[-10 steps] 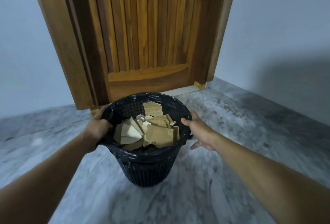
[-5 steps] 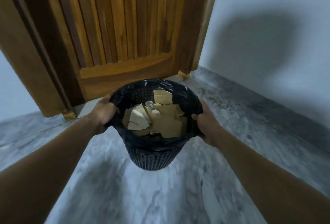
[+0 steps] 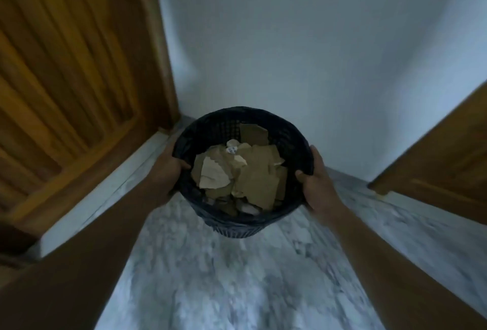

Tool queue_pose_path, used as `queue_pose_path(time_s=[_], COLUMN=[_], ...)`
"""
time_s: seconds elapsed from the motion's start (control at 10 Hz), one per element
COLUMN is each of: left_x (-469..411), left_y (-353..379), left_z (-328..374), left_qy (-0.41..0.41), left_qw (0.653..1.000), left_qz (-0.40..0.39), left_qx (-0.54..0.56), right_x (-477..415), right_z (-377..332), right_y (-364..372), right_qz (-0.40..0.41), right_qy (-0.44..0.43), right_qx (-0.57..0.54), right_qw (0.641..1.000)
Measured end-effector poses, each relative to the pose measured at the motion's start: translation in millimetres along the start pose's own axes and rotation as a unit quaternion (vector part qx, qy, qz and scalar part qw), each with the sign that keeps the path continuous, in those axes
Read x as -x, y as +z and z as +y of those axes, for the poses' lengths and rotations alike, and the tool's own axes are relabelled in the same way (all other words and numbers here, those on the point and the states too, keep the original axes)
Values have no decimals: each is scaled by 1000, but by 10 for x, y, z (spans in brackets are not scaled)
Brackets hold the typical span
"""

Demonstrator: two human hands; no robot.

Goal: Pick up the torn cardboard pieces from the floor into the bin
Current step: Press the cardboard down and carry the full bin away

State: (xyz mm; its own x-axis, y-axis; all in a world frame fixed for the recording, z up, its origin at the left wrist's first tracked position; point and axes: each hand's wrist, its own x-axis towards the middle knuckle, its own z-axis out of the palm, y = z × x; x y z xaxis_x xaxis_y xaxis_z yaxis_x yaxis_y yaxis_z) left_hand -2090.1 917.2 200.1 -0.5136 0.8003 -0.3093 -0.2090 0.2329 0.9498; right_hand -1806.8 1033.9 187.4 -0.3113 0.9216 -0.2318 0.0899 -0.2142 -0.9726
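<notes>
A black mesh bin [image 3: 295, 142] lined with a black bag sits in the middle of the head view, held above the marble floor. Several torn brown cardboard pieces [image 3: 253, 171] fill it. My left hand [image 3: 166, 169] grips the bin's left rim, thumb over the edge. My right hand [image 3: 319, 184] grips the right rim the same way. Both forearms stretch in from the bottom corners. No loose cardboard shows on the floor in view. The picture is blurred by motion.
A slatted wooden door [image 3: 73, 79] stands at the left with a pale threshold strip [image 3: 105, 198] below it. A second wooden door [image 3: 442, 171] is at the right. A white wall [image 3: 290, 40] lies straight ahead. Grey marble floor [image 3: 237, 277] spreads below.
My right hand closed on the bin's rim, joining the left. The bin has risen off the floor and swung right, from in front of the slatted door toward the white wall.
</notes>
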Motion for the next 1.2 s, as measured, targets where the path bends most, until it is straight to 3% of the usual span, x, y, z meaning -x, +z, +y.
queue_pose_path(time_s=[0.3,0.5,0.7,0.9,1.1,1.2], left_x=[958,1747,2590,3467,4209,4655], left_y=[2889,4934,6736,8259,9571,10373], left_z=[1831,2354,2324,2102,1921,1647], left_qy=[2,20,-34,-40,-36,-3], left_qw=[977,930,888,803,739,677], left_qz=[-213,-361,-438,-569,-640,-705], left_qx=[-14,-64,-134,-171,-209,-211], right_x=[1284,2362,3366,4244,4871,5187], right_z=[-1797,-2385,-2465,-2371,-2354,-2275], right_y=[-2633,-4260,-5617,-6649,-7354,-7720], right_qz=[191,330,456,564,670,720], right_qy=[-31,-63,-72,-63,-36,-29], right_qx=[-78,-99,-130,-156,-174,-174], right_qw=[978,937,878,808,721,671])
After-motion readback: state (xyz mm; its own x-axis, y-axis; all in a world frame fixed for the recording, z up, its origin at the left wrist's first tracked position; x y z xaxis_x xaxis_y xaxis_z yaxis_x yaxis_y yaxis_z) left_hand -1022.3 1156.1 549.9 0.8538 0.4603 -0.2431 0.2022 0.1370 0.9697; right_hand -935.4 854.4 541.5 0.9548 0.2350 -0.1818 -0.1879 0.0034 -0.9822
